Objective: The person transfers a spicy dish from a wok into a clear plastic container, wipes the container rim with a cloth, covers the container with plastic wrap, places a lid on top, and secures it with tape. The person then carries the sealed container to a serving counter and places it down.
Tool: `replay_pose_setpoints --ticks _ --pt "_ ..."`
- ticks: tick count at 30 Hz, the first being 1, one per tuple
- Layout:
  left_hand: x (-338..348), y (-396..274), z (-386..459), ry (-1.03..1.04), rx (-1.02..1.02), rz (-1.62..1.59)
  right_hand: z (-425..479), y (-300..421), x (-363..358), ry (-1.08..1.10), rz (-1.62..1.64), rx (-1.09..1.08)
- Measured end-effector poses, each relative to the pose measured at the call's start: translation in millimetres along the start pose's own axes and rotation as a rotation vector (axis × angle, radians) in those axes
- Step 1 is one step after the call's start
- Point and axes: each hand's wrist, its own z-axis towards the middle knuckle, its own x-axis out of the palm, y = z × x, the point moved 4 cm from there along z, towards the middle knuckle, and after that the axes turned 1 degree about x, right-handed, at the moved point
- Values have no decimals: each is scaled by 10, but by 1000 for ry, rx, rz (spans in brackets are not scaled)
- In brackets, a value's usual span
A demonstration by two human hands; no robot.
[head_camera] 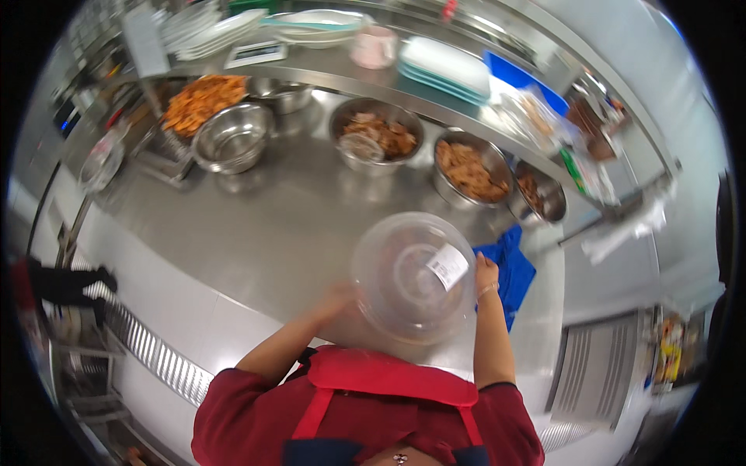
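Note:
A round translucent plastic bowl with a clear lid (402,326) and a white label bearing writing is in front of me, near the edge of the steel worktop (233,233). My right hand (487,272) grips its right rim. At its left side is my left hand (341,300), blurred, its fingers partly hidden; whether it holds the rim cannot be told. A blue cloth (516,274) lies beside my right hand. Beyond the bowl, steel bowls hold brown cooked-looking food: one with a small clear container (361,148) in it, another with pale brown pieces (472,169).
Nested steel bowls (233,140) stand at the back left beside a heap of orange food (204,102). A smaller steel bowl (548,192) is at the right. The overhead shelf (326,78) bears white plates (218,35), a pink mug (373,48) and stacked trays (446,67). A person's dark-clad legs (64,285) show far left.

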Motion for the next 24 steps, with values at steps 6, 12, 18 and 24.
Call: replay_pose_setpoints --ticks 6,12,18,24 --pt "-39 -38 -29 49 35 108 -409 171 -95 9 -86 22" --pt "-86 28 -180 157 58 393 -961 220 -250 167 -498 48" --pt "212 106 -208 299 -80 214 -1748 -120 -734 -58 -195 290" --pt "1027 379 -22 437 -81 281 -2410 -624 -1552 -340 -46 412"
